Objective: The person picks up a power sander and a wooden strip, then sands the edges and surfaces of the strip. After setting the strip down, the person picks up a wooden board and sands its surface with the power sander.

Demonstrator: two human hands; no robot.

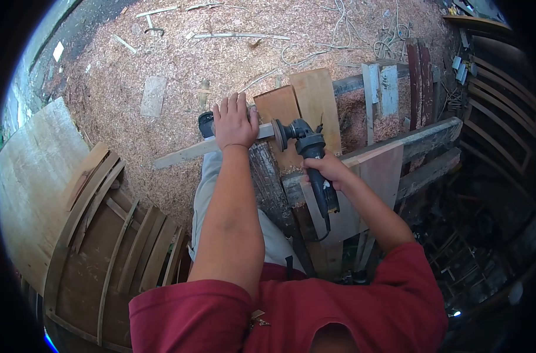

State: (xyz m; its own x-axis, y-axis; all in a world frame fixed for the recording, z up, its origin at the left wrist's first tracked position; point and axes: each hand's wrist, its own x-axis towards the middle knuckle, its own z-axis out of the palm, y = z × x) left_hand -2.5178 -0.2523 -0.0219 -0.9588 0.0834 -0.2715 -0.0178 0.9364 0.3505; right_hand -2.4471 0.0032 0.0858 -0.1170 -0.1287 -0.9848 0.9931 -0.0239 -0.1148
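Observation:
My left hand [235,122] lies flat over a narrow wooden strip [185,154], its fingers stretched forward. The strip runs slantwise across my leg towards a worn timber [268,170]. My right hand [329,170] is wrapped round the body of a dark angle grinder [312,148]. A round disc [279,135] on the grinder's head is right at the strip's right end, close to my left hand. Beneath the grinder's head are a brown board [278,107] and a paler board [317,106]. The grinder's cord hangs from its rear end.
Wood shavings [179,65] cover the ground ahead, with loose sticks and a pale rope [315,56] on them. A weathered beam [438,132] stretches to the right, with a pale board [379,170] against it. Curved wooden frames stand at left [91,235] and right [503,112].

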